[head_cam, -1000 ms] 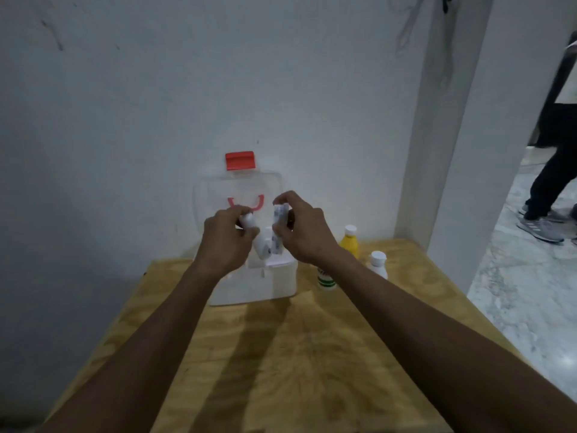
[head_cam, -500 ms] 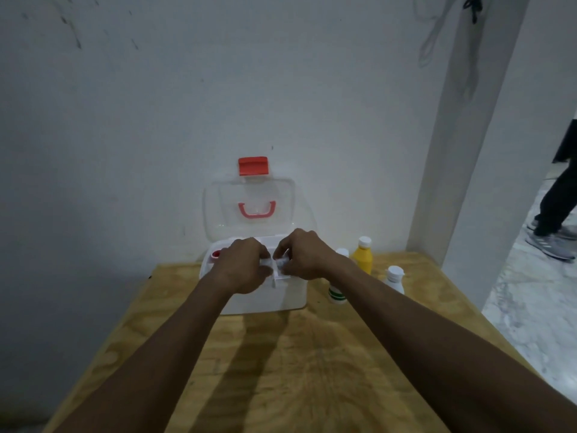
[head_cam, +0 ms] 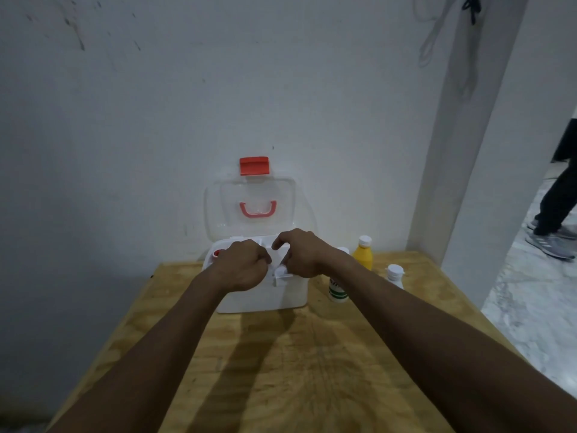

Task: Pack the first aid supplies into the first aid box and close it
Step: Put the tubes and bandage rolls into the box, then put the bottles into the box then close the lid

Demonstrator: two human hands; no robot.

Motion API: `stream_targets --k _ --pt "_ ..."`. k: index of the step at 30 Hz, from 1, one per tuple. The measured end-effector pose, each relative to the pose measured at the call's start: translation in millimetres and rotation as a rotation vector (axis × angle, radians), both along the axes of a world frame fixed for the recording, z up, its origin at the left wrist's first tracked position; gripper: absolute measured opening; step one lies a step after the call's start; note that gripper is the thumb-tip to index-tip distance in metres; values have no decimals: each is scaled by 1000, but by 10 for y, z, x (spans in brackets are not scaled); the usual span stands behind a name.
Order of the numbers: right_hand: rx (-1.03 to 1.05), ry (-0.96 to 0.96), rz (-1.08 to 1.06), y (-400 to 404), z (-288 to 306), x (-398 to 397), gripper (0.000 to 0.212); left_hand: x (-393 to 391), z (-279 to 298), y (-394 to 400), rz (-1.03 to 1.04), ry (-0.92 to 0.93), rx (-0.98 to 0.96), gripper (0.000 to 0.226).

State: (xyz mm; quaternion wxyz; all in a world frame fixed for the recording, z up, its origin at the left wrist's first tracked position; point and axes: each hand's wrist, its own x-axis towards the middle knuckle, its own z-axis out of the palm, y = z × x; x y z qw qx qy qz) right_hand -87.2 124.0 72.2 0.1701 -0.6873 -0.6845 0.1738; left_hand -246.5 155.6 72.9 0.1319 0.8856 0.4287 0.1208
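Hands hover over the open box (head_cam: 265,295) at the worktop's (head_cam: 281,370) far edge: left hand (head_cam: 242,265) fisted, contents hidden; right hand (head_cam: 301,254) curled, whether its grip holds anything I cannot tell. Three bottles stand right of it: yellow bottle (head_cam: 362,256), green-banded bottle (head_cam: 337,290), white bottle (head_cam: 395,275).

Hard to name for certain: a bare, plain indoor room, perhaps a back room or makeshift work corner. Unfinished plywood table (head_cam: 312,370) pushed against a scuffed white wall (head_cam: 218,89). White pillar (head_cam: 462,151) at right, with a cord (head_cam: 427,42) hanging beside it. Marble-patterned floor (head_cam: 530,307) past the pillar, where legs in dark trousers and grey sneakers (head_cam: 552,245) stand. Dim, flat lighting throughout.
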Motion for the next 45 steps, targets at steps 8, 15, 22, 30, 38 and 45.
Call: stream_targets --k 8,15,22,30,38,45 --pt "11 17 -14 13 -7 26 52 15 9 -23 21 -8 5 40" --pt "36 45 -21 -49 52 59 53 14 14 -45 46 -27 13 41" --pt "330 88 -157 -364 301 228 43 102 -21 -174 79 -324 171 42" --pt "551 41 -437 -1054 304 901 25 767 -97 -622 -50 -579 179 49" --pt "363 165 -516 -1316 -261 1094 48 1294 -416 -661 21 -425 -71 62" --pt "415 230 -535 -1313 -452 1036 42 1382 -544 -639 80 -508 -50 45"
